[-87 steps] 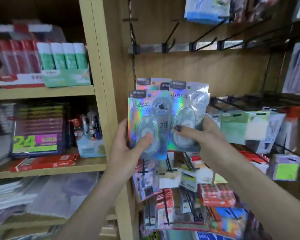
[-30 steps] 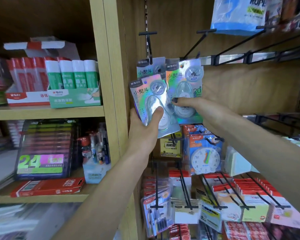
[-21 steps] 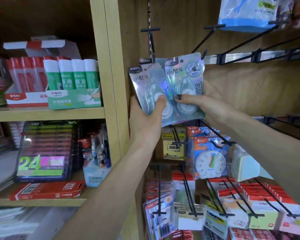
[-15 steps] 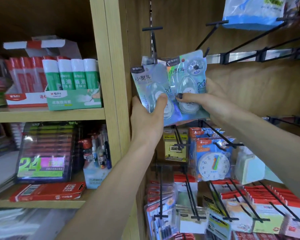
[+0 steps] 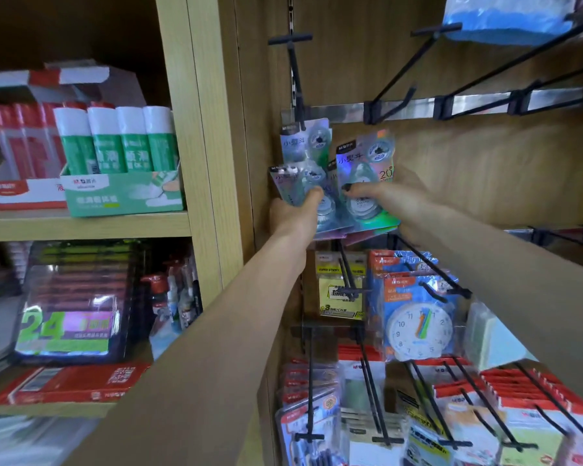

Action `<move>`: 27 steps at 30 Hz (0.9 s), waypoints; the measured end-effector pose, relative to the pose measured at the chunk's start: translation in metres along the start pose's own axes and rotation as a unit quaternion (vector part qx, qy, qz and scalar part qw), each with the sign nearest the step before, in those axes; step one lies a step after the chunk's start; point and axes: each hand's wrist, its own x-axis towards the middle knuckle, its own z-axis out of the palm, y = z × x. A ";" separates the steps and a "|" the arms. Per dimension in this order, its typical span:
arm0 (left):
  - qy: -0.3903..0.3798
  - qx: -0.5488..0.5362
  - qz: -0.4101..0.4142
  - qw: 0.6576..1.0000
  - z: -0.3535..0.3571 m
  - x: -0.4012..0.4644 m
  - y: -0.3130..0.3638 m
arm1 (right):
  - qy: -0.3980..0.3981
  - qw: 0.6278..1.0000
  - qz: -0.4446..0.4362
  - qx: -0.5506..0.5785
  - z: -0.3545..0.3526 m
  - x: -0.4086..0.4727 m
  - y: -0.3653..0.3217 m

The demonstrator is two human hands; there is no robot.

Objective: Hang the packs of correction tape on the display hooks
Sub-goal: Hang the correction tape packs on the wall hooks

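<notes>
Left hand [image 5: 295, 213] raised to the display wall, thumb across the front of a holographic correction tape pack [image 5: 292, 186], remaining fingers hidden behind it, so clamped on that pack. Right hand [image 5: 389, 200] beside it, thumb with a dark nail pressed on the front of another correction tape pack [image 5: 366, 169], other fingers out of sight behind the card, pinching it. Further packs fanned out beneath both hands, overlapping, lower edges showing below the thumbs. One hung pack [image 5: 307, 139] above the left hand, its top against the leftmost display hook [image 5: 295, 72], close to the metal rail [image 5: 414, 107]; whether the hook passes through its hole cannot be told. Next hook [image 5: 406, 68] to the right bare, slanting out from the rail, with open wooden back panel [image 5: 485, 169] behind and to the right. Tight on the left, where the wooden upright [image 5: 209, 163] of the shelving stands just beside the left wrist. Below the hands, crowded black hooks with carded goods: yellow sticky notes [image 5: 340, 287] and a blue clock card [image 5: 418, 324]. Packs glossy, iridescent, flat card with clear domed blisters. On the left shelf [image 5: 81, 227], a green box of glue sticks [image 5: 122, 176] with white caps.
</notes>
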 end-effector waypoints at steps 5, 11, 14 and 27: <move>-0.011 -0.007 0.060 0.998 -0.008 -0.016 -0.004 | -0.021 1.000 0.007 -0.002 -0.008 -0.003 0.000; -0.041 -0.038 0.107 0.993 -0.039 -0.065 -0.009 | -0.105 0.992 0.045 0.058 -0.027 -0.041 -0.019; -0.055 -0.034 0.131 0.989 -0.053 -0.091 -0.009 | -0.142 0.982 0.060 0.110 -0.032 -0.068 -0.026; -0.112 0.025 0.233 0.966 -0.081 -0.108 0.023 | -0.132 0.963 0.039 0.232 -0.051 -0.129 -0.043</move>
